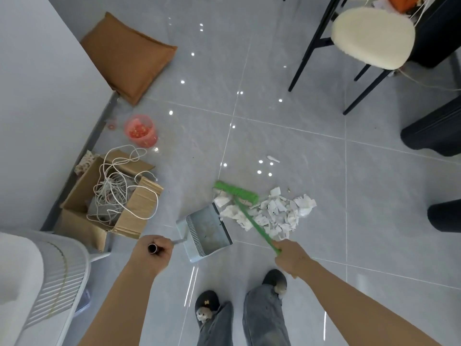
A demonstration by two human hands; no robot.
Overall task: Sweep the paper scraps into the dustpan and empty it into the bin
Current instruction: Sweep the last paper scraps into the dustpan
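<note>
- Our left hand (152, 250) is curled round the dustpan (208, 233) handle; pan sits on the floor, mouth facing right twd the scraps.
- Right hand (290, 258) grips the green broom (237, 193) shaft, running up-left.
- Paper scraps (277, 213) lie just right of the pan lip; broom head at the pile's far-left edge, so we'd say the sweep goes leftward.

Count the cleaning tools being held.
2: the grey dustpan, its handle gripped by the left hand, and the green broom, held by the right hand.
</note>
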